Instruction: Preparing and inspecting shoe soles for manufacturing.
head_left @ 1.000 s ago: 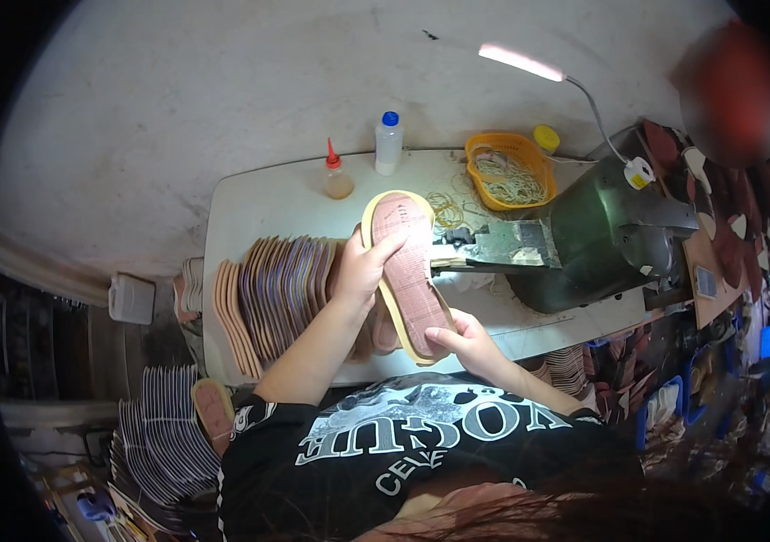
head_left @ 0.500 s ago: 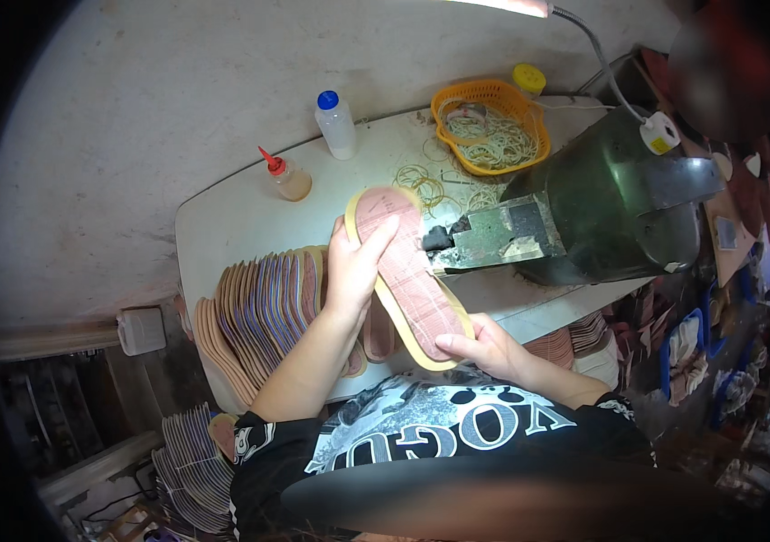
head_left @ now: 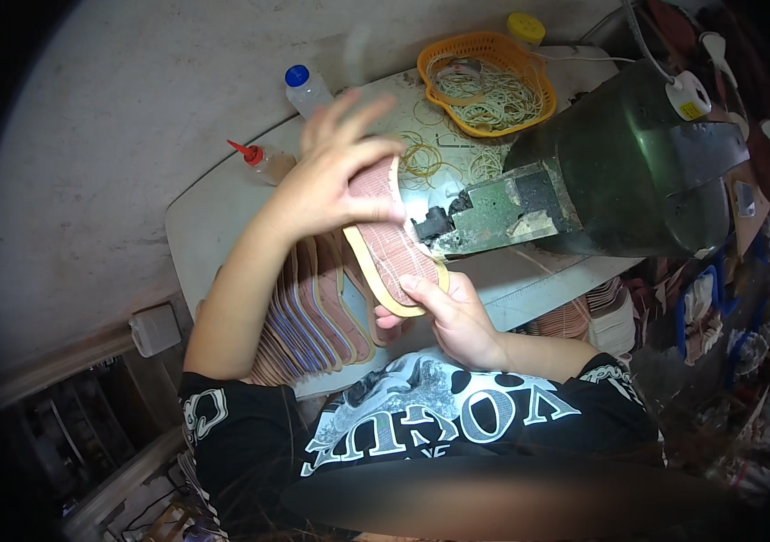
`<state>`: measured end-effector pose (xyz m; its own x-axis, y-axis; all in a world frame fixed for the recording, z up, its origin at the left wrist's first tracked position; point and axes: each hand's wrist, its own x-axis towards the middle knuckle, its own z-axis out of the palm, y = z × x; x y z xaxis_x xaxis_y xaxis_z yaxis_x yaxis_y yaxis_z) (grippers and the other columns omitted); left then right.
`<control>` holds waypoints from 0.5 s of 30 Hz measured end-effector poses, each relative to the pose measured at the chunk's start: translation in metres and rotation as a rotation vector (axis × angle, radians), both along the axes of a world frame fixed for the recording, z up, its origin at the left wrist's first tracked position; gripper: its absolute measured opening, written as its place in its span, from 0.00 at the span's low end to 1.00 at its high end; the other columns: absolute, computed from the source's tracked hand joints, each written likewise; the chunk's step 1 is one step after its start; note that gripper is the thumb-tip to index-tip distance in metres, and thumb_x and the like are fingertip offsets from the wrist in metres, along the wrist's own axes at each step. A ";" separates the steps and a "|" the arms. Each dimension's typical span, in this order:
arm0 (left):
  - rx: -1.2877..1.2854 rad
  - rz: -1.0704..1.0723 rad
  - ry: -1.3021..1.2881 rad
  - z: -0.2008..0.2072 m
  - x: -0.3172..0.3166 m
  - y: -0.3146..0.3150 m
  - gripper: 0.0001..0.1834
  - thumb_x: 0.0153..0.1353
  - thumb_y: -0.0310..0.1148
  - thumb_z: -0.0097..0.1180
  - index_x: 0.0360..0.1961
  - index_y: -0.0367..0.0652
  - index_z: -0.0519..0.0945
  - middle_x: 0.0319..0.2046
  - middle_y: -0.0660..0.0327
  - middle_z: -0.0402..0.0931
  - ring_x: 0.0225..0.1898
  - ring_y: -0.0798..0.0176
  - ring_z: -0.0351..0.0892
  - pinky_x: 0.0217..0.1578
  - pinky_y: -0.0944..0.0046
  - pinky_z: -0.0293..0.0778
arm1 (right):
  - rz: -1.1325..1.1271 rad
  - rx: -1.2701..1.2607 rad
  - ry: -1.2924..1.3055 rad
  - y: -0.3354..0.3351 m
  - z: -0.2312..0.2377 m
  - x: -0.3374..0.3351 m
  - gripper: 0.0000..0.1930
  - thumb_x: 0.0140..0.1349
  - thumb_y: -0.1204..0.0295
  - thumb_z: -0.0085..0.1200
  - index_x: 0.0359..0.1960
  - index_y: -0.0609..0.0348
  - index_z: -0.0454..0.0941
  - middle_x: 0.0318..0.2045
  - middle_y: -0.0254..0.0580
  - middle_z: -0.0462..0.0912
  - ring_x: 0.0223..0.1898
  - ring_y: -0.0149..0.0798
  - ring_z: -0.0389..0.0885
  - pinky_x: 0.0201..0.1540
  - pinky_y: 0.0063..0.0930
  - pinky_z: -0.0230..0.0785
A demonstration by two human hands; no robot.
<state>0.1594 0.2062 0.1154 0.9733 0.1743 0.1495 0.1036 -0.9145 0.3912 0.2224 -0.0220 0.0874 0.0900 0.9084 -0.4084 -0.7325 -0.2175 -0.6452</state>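
Note:
A pink insole (head_left: 387, 262) with a yellow rim is tilted in front of me, beside the small black head (head_left: 434, 222) of a green machine (head_left: 620, 167). My right hand (head_left: 462, 316) pinches its near end, thumb on top and fingers underneath. Over the far part of the insole is my left hand (head_left: 331, 176), fingers spread and slightly blurred, its thumb lying across the pink face; whether it presses there I cannot tell. The left hand hides much of the far end. Below my left forearm stands a row of insoles (head_left: 308, 312) on the white table (head_left: 200, 212).
An orange basket (head_left: 424, 61) of pale rubber bands sits at the back, with loose bands (head_left: 421, 158) near it. A blue-capped bottle (head_left: 305, 88) and a red-tipped bottle (head_left: 267, 163) stand at the back left. Stacked pieces (head_left: 606, 312) lie right of the table.
My left hand has let go of the insole's side and risen over it with fingers spread. My right hand still holds the near end, and the insole has shifted slightly left and away.

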 end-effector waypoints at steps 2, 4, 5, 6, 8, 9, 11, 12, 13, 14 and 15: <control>-0.050 -0.174 0.043 0.011 0.010 0.006 0.33 0.40 0.57 0.67 0.46 0.51 0.81 0.66 0.56 0.58 0.70 0.42 0.42 0.66 0.36 0.36 | -0.028 -0.005 -0.034 0.004 0.000 -0.002 0.16 0.70 0.65 0.43 0.47 0.68 0.74 0.36 0.46 0.83 0.34 0.34 0.83 0.43 0.28 0.76; -0.122 -0.449 0.247 0.013 0.018 0.009 0.29 0.40 0.56 0.68 0.39 0.47 0.83 0.61 0.56 0.65 0.70 0.45 0.46 0.66 0.37 0.35 | -0.010 0.001 -0.055 0.004 0.000 -0.001 0.17 0.70 0.65 0.44 0.47 0.68 0.74 0.37 0.47 0.83 0.34 0.34 0.83 0.43 0.28 0.76; -0.193 -0.469 0.176 0.003 0.016 0.009 0.25 0.40 0.56 0.68 0.29 0.45 0.83 0.44 0.60 0.77 0.60 0.52 0.64 0.66 0.39 0.40 | 0.010 0.001 -0.078 0.004 0.000 -0.001 0.17 0.70 0.64 0.44 0.48 0.68 0.73 0.37 0.47 0.83 0.35 0.34 0.83 0.43 0.28 0.76; -0.193 -0.473 0.175 0.005 0.019 0.010 0.25 0.40 0.56 0.68 0.29 0.45 0.83 0.44 0.60 0.77 0.60 0.52 0.64 0.66 0.39 0.40 | 0.007 0.000 -0.079 0.003 0.001 0.000 0.17 0.70 0.64 0.44 0.48 0.68 0.73 0.37 0.47 0.83 0.35 0.34 0.83 0.43 0.28 0.76; -0.274 -0.546 0.375 0.008 0.025 0.014 0.23 0.42 0.56 0.67 0.23 0.45 0.80 0.27 0.64 0.77 0.43 0.58 0.72 0.60 0.45 0.50 | 0.016 -0.020 -0.075 0.003 0.004 0.002 0.18 0.70 0.64 0.43 0.49 0.69 0.72 0.37 0.47 0.83 0.35 0.34 0.83 0.43 0.27 0.76; -0.312 -0.591 0.230 0.005 0.028 0.013 0.23 0.43 0.55 0.66 0.18 0.45 0.77 0.18 0.66 0.72 0.32 0.59 0.70 0.52 0.52 0.56 | 0.016 -0.018 -0.073 0.003 0.005 0.001 0.18 0.70 0.64 0.43 0.49 0.69 0.72 0.37 0.47 0.83 0.35 0.34 0.83 0.43 0.27 0.76; -0.304 -0.584 0.256 0.003 0.029 0.015 0.24 0.43 0.56 0.66 0.17 0.45 0.76 0.18 0.65 0.72 0.32 0.59 0.71 0.50 0.54 0.57 | 0.026 0.000 -0.080 0.003 0.006 0.001 0.18 0.70 0.64 0.43 0.51 0.69 0.72 0.38 0.48 0.83 0.37 0.35 0.83 0.45 0.29 0.76; -0.297 -0.581 0.277 0.004 0.031 0.015 0.24 0.42 0.56 0.66 0.17 0.45 0.75 0.18 0.64 0.72 0.31 0.59 0.71 0.48 0.56 0.58 | 0.025 0.001 -0.076 0.003 0.007 0.002 0.18 0.70 0.64 0.43 0.51 0.69 0.72 0.38 0.48 0.83 0.37 0.35 0.83 0.45 0.29 0.76; -0.297 -0.580 0.282 0.006 0.032 0.015 0.24 0.42 0.56 0.66 0.17 0.45 0.75 0.18 0.64 0.72 0.31 0.59 0.71 0.48 0.56 0.58 | 0.050 0.013 -0.037 0.002 0.007 0.003 0.18 0.70 0.64 0.44 0.51 0.68 0.72 0.40 0.47 0.82 0.39 0.36 0.83 0.44 0.27 0.75; -0.300 -0.581 0.317 0.007 0.032 0.015 0.24 0.42 0.56 0.66 0.16 0.46 0.75 0.18 0.64 0.72 0.30 0.59 0.72 0.48 0.57 0.58 | 0.075 0.024 0.003 0.002 0.007 0.004 0.17 0.70 0.64 0.45 0.51 0.66 0.72 0.42 0.46 0.82 0.41 0.36 0.83 0.44 0.25 0.75; -0.301 -0.585 0.349 0.009 0.034 0.015 0.24 0.41 0.56 0.67 0.16 0.46 0.74 0.18 0.64 0.72 0.29 0.59 0.72 0.48 0.58 0.58 | 0.072 0.024 0.003 0.001 0.006 0.005 0.17 0.70 0.64 0.45 0.51 0.66 0.72 0.42 0.46 0.82 0.41 0.36 0.83 0.44 0.25 0.75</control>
